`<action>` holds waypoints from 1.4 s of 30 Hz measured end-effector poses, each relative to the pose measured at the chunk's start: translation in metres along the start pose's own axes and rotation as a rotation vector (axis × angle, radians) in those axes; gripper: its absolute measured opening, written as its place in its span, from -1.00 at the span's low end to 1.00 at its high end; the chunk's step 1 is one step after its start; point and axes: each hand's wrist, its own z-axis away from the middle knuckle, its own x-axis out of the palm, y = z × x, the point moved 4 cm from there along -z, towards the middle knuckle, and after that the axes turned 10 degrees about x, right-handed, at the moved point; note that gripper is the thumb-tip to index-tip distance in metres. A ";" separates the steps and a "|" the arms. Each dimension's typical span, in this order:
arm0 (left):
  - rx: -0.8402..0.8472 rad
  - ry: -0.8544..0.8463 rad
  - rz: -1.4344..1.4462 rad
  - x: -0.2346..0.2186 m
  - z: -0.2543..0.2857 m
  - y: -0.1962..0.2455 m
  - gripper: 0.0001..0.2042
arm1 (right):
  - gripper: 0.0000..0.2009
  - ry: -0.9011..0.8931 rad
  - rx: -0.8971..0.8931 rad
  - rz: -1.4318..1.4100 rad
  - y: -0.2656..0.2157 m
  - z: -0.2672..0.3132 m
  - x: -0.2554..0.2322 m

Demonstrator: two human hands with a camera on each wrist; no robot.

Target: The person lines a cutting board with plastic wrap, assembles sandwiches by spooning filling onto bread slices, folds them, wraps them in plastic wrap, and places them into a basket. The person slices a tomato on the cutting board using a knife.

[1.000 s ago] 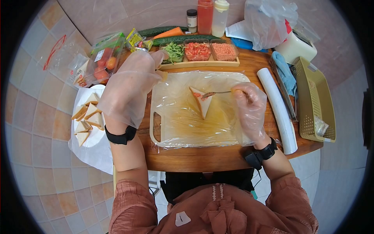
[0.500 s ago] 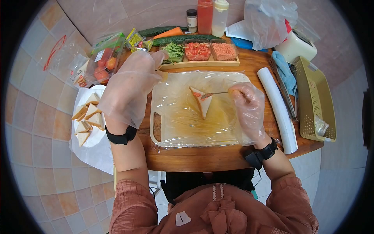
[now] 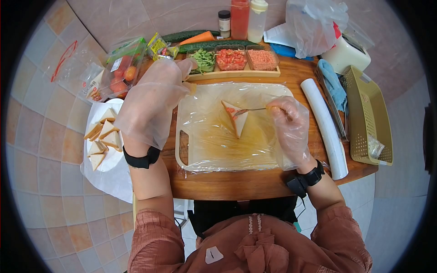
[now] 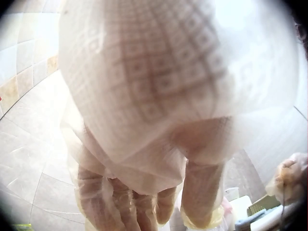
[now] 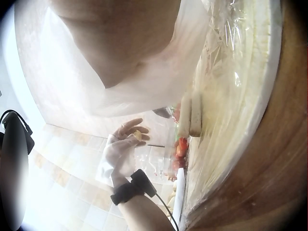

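Observation:
Between finger and thumb, my gloved right hand (image 3: 291,120) grips the thin handle of a metal spoon (image 3: 255,109). The spoon's bowl (image 5: 163,112) shows beside the bread in the right wrist view. In the head view its tip overlaps a triangular sandwich (image 3: 241,125) on the film-covered cutting board (image 3: 191,150). Reddish filling shows along the sandwich's upper left edge; in the right wrist view its two bread slices (image 5: 196,115) stand slightly apart. My gloved left hand (image 3: 154,95) hovers left of the board, holding nothing, fingers fairly straight in the left wrist view.
Behind the board, a wooden tray (image 3: 241,73) holds tubs of greens (image 3: 202,60), chopped red pieces (image 3: 230,59) and pink shreds (image 3: 262,60). Several bread triangles (image 3: 109,132) lie at left. A white roll (image 3: 323,129) and a perforated basket (image 3: 368,118) stand at right.
My right hand has shifted slightly left, and the spoon's bowl has tipped over the sandwich's filling, where more red now shows. The left hand has stayed in place.

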 end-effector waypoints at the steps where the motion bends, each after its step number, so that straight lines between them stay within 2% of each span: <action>1: -0.022 -0.002 -0.002 -0.001 0.000 0.001 -0.61 | -0.93 0.000 0.000 0.000 -0.001 0.000 -0.001; 7: -0.001 0.010 -0.038 -0.004 0.000 0.007 -0.61 | -0.91 -0.090 0.016 -0.040 0.002 0.000 0.003; 9: -0.001 0.006 -0.032 -0.001 0.000 0.004 -0.60 | -0.91 -0.132 -0.031 -0.030 0.000 0.001 0.004; 15: -0.012 0.007 0.005 0.001 0.001 0.000 -0.62 | -0.91 -0.111 -0.117 0.023 0.002 0.001 0.004; 22: 0.008 0.052 0.037 0.002 0.004 -0.002 -0.62 | -0.90 -0.056 -0.067 0.033 -0.001 0.001 0.001; 35: 0.016 0.042 0.023 -0.003 -0.001 0.006 -0.59 | -0.83 -0.135 -0.108 -0.038 0.007 0.000 0.008; 37: -0.143 -0.161 0.049 -0.006 -0.012 0.012 -0.57 | -0.83 -0.136 -0.144 -0.028 0.006 0.000 0.008; 42: -0.142 -0.130 0.080 0.001 -0.010 0.006 -0.55 | -0.81 -0.137 -0.153 -0.028 0.006 0.000 0.008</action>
